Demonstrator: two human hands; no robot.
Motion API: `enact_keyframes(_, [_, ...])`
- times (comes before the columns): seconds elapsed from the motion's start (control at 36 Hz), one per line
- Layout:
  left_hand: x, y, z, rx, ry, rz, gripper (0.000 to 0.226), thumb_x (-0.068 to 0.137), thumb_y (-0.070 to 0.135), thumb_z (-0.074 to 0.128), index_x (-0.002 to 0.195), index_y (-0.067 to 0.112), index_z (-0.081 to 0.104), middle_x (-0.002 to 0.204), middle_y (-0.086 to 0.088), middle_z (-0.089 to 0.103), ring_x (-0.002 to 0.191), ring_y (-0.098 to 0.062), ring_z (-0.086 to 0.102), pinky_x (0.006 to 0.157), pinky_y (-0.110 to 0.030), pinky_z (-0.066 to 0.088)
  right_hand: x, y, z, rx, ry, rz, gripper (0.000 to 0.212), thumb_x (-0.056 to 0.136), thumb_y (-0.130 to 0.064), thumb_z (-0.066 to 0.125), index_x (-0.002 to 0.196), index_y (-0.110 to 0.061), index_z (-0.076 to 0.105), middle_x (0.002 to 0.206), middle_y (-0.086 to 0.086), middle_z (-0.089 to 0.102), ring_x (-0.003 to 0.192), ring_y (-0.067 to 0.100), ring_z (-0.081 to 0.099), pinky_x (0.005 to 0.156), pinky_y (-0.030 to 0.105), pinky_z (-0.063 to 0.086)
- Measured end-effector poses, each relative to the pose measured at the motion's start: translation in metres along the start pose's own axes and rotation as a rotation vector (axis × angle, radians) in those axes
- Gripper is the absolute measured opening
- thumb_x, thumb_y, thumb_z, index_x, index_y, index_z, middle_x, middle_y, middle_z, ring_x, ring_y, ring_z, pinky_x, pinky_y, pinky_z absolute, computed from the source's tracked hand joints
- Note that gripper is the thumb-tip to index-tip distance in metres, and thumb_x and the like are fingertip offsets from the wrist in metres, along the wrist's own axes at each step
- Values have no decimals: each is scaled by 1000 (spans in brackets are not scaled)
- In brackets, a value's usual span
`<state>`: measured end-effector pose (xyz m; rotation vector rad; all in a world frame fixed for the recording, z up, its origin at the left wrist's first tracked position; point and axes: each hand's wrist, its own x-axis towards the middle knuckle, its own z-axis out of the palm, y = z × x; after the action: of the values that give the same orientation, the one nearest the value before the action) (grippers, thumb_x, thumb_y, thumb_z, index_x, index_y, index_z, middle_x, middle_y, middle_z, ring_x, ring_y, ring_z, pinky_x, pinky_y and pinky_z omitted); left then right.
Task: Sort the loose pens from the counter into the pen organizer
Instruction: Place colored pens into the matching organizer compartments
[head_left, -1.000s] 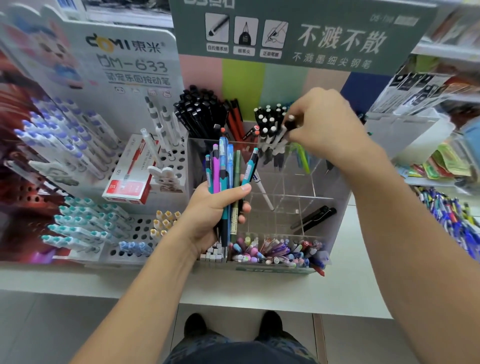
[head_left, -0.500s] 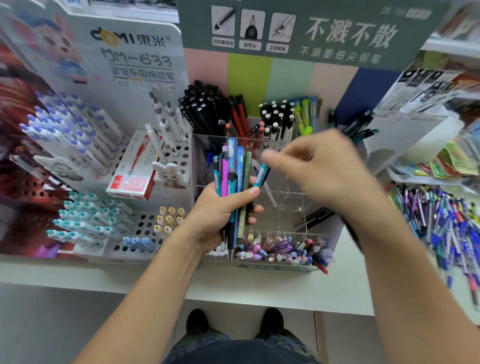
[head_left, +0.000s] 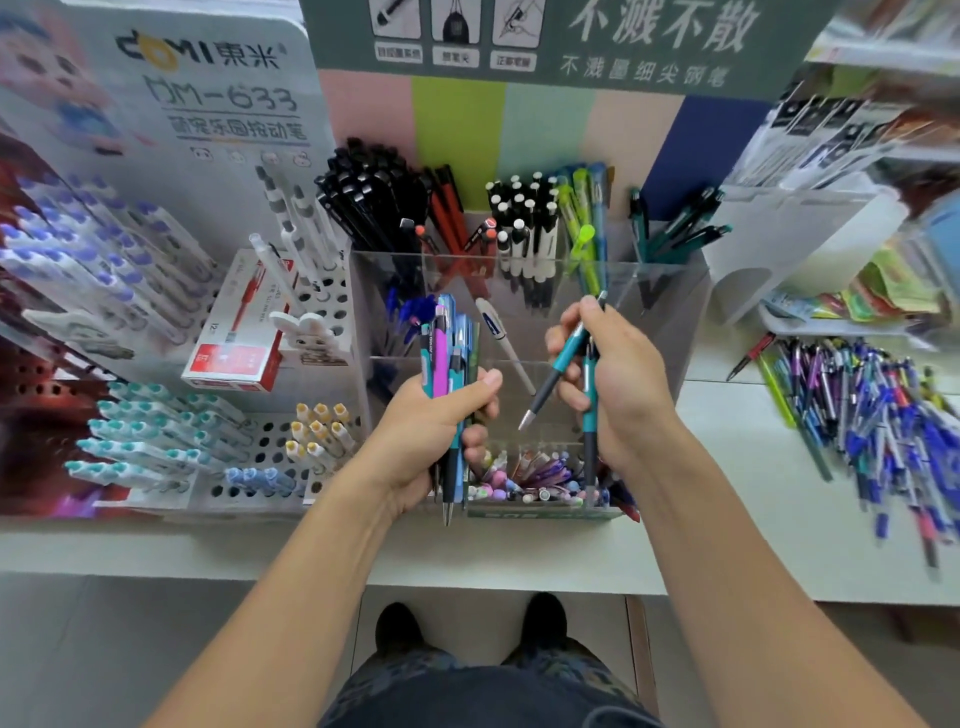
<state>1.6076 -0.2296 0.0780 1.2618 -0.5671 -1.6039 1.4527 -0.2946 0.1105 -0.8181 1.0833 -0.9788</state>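
I am watching the right hand (head_left: 613, 384), which a second ago was up at the back row of the pen organizer (head_left: 530, 364) releasing a black-and-white pen, now coming back down in front of the clear box and pinching a teal pen (head_left: 563, 358) that it has just drawn from the bundle (head_left: 449, 364) in the left hand (head_left: 441, 431). A second teal pen (head_left: 589, 415) is hanging upright against the same palm, its tip pointing down toward the front trough of small colourful pens. That exchange is telling me one pen is already filed and the next sort is under way, probably toward the teal group (head_left: 675, 234) standing in the back right compartment.

The left hand is staying clamped round its bundle of blue, teal and pink pens, thumb pressing across the barrels, just left of the organizer's middle compartments. The pinched teal pen is slanting, silver tip low and toward the left hand, its top end poking above the right fingers.

Much is remaining: a large heap of loose pens (head_left: 857, 415) is lying on the counter (head_left: 727, 493) well to the right of both hands.
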Motion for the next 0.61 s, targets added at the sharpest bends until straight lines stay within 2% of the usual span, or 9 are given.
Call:
enact_keyframes(0.11, [1,2,6,84,6,1,17,93,20,71,98,10,58,94,-10,76,48,-10,42,43,-22,40,0,15,7,-151,39,44,19,108,-23,44,105,-11,59,61,-1,53,45,9,38,35,21,27])
enact_keyframes(0.19, [3,-1,7,185,-1,37,23,85,10,79,93,8,57,79,-14,69,45,-12,41,42,-24,39,1,24,13,-158,112,28,15,107,-20,44,110,-15,58,55,-4,48,53,13,42,44,25,35])
enact_keyframes(0.28, [2,-9,11,274,41,72,25,81,-1,80,89,8,59,71,-11,60,45,-13,43,42,-24,40,3,27,17,-69,227,-19,12,106,-15,44,108,-17,55,56,-2,41,54,12,36,46,26,30])
enact_keyframes(0.33, [-1,-13,14,246,41,45,22,84,2,79,89,8,58,76,-14,65,45,-13,43,43,-24,41,4,26,17,-27,285,-86,19,104,-10,42,111,-22,54,59,-1,36,53,12,32,46,27,27])
enact_keyframes(0.42, [-7,-17,15,155,17,-27,19,91,15,74,96,6,58,86,-12,73,48,-13,43,44,-23,41,7,23,17,55,372,-236,25,103,-2,37,106,-22,51,62,-2,35,54,11,31,49,25,30])
enact_keyframes(0.53, [-12,-15,14,113,-57,-140,37,94,28,70,115,-1,60,102,-13,77,51,-10,43,49,-22,39,14,23,16,184,551,-349,18,106,-3,35,96,-16,43,67,0,41,54,11,36,52,24,39])
enact_keyframes(0.61, [-12,-12,14,11,-103,-185,30,91,32,69,108,10,57,100,-16,76,49,-9,42,46,-19,38,16,27,14,177,603,-363,14,108,-7,37,97,-15,41,67,-2,44,51,7,40,53,22,42])
